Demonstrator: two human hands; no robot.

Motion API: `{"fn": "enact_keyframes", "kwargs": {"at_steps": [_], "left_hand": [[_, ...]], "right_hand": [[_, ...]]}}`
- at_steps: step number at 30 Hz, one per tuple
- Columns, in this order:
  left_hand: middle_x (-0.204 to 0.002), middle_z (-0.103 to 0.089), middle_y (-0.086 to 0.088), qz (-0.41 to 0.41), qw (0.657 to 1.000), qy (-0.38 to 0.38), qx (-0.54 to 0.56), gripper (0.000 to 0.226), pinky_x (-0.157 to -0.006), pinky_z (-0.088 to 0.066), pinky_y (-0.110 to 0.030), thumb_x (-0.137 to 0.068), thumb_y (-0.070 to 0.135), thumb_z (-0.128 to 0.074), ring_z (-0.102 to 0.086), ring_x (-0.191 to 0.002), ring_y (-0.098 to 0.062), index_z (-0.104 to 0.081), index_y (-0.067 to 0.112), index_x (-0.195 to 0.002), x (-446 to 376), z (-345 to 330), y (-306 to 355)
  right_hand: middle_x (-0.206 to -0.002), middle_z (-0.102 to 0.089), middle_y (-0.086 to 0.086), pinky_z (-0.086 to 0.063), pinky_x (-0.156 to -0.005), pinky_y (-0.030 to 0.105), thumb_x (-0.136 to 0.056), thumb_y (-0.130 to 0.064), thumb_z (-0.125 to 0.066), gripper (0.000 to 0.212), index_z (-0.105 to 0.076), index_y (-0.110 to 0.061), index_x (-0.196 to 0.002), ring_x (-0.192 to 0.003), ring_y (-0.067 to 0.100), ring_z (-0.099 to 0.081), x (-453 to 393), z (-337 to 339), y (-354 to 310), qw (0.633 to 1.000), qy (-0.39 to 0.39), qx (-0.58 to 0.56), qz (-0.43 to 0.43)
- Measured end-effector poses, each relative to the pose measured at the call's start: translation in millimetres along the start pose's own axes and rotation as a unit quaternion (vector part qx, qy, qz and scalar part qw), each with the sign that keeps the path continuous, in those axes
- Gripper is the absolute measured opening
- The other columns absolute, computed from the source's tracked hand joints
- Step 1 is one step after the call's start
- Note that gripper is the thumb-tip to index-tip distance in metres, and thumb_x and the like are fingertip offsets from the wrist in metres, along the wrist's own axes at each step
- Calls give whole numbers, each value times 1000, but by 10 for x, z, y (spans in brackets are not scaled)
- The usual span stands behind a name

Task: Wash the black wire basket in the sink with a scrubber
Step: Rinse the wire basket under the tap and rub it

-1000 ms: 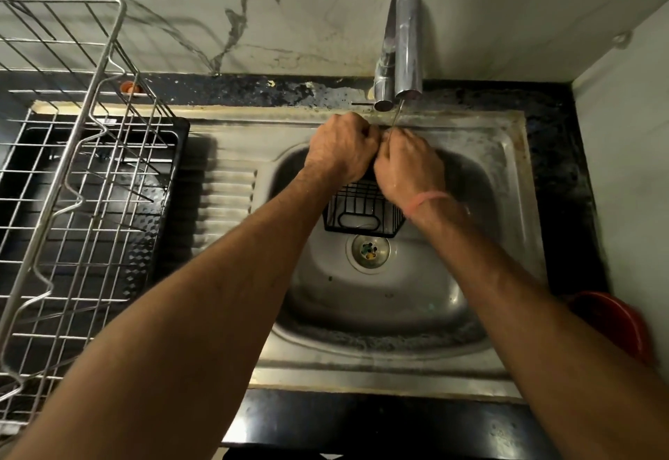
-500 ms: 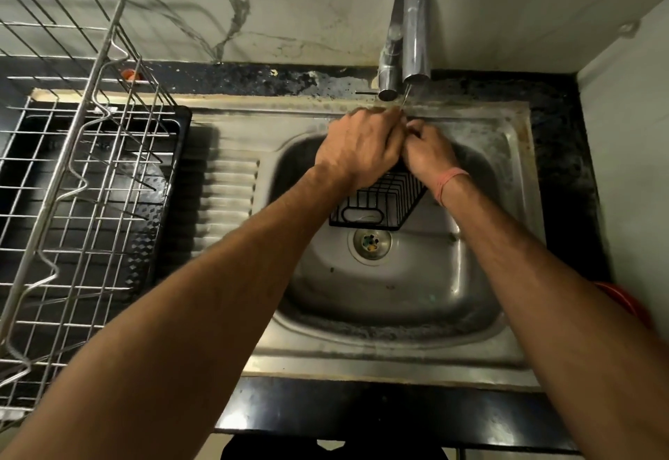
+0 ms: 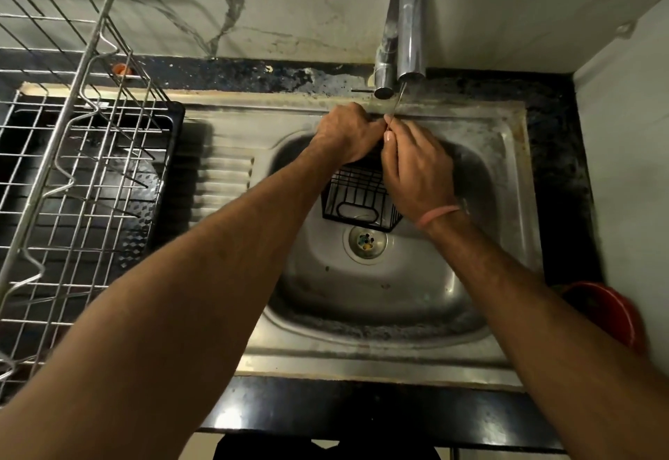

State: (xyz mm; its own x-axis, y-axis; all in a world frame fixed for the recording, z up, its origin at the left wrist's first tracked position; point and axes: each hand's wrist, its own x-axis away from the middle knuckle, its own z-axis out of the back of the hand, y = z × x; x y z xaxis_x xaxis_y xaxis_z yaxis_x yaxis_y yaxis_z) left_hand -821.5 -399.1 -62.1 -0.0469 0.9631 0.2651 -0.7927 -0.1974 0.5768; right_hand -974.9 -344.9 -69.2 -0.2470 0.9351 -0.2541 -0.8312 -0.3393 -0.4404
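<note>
A small black wire basket (image 3: 356, 202) hangs over the steel sink bowl (image 3: 365, 289), just above the drain, under a thin stream of water from the tap (image 3: 405, 25). My left hand (image 3: 344, 137) is curled round the basket's upper left rim. On the right, my right hand (image 3: 416, 170) lies over the basket's side with its fingers curled onto the wire and its fingertips by the stream. Both hands hide the top of the basket. No scrubber shows.
A steel wire dish rack (image 3: 72, 155) stands on a black tray (image 3: 166, 170) left of the sink, over the ribbed drainboard (image 3: 221, 177). A red tub (image 3: 615, 311) sits low at the right, beside the wall. The black counter edge (image 3: 362, 412) runs along the front.
My right hand has slid from the basket's far right corner onto its right side. The basket has turned so that its front panel faces me squarely. My left hand keeps its grip.
</note>
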Motion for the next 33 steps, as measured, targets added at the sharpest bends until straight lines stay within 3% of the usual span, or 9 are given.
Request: {"fn": "enact_keyframes", "kwargs": {"at_steps": [3, 8, 12, 16, 20, 24, 28, 30, 33], "left_hand": [[-91, -74, -1, 14, 1000, 3, 11, 39, -84, -64, -37, -104, 54, -56, -71, -85, -18, -76, 21, -99, -2, 43, 28], [-73, -68, 0, -49, 997, 58, -29, 41, -61, -60, -34, -111, 40, -48, -61, -60, -14, -70, 18, -84, 73, 71, 117], [-66, -67, 5, -72, 990, 114, 26, 47, -53, -60, -33, -112, 47, -45, -65, -52, -11, -70, 22, -79, 136, 39, 57], [-67, -66, 13, -113, 971, 201, 56, 31, -53, -47, -14, -107, 42, -60, -60, -53, -1, -68, 29, -79, 222, 88, 17], [-90, -69, 5, -183, 970, 157, -33, 29, -71, -58, -33, -106, 41, -48, -62, -72, -11, -67, 20, -99, 252, 17, 5], [-95, -69, 1, -107, 992, 23, -67, 43, -81, -62, -45, -105, 48, -29, -65, -78, -16, -63, 21, -108, 203, 41, 31], [-98, -73, 0, -28, 999, 20, -34, 36, -81, -63, -37, -110, 43, -44, -68, -83, -16, -71, 20, -112, 117, 38, 2], [-98, -73, -1, 53, 995, -7, 85, 34, -69, -55, -25, -110, 43, -51, -65, -82, -11, -74, 19, -112, 127, 65, -34], [-108, -73, 1, 140, 955, -57, 256, 32, -68, -50, -21, -103, 45, -65, -66, -93, -11, -73, 19, -118, 189, 113, -130]], "right_hand": [[-147, -61, 11, -43, -115, 41, -109, -38, -30, 53, -55, -12, -148, -134, 25, -55, -115, 75, -11, 994, -97, 9, -41], [-139, -65, 11, -38, -105, 36, -112, -34, -30, 44, -67, -15, -124, -128, 30, -55, -438, 159, -34, 965, -215, -19, -152], [-134, -67, 17, -45, -99, 43, -109, -42, -37, 47, -70, -11, -124, -124, 39, -59, -586, 30, -17, 955, -189, 0, -230], [-109, -69, 12, -50, -87, 42, -110, -41, -40, 41, -71, -15, -104, -108, 35, -65, -607, -23, 28, 953, -158, -36, -256], [-115, -70, 16, -49, -91, 44, -110, -39, -39, 44, -71, -10, -109, -109, 37, -64, -611, -56, 103, 968, -151, -24, -200], [-93, -70, 10, -47, -75, 35, -113, -35, -36, 44, -69, -14, -94, -86, 27, -65, -517, 45, -2, 994, -81, -65, -36], [-112, -74, 6, -56, -90, 38, -115, -35, -33, 46, -72, -12, -120, -96, 18, -68, -362, 134, -78, 996, -38, -37, 74], [-116, -74, 6, -57, -94, 40, -115, -41, -31, 45, -67, -18, -131, -101, 19, -69, -325, 145, -53, 994, -84, -53, 53], [-91, -68, 0, -57, -77, 42, -112, -45, -39, 36, -66, -21, -110, -84, 22, -66, -366, 118, -12, 980, -165, -93, -59]]}}
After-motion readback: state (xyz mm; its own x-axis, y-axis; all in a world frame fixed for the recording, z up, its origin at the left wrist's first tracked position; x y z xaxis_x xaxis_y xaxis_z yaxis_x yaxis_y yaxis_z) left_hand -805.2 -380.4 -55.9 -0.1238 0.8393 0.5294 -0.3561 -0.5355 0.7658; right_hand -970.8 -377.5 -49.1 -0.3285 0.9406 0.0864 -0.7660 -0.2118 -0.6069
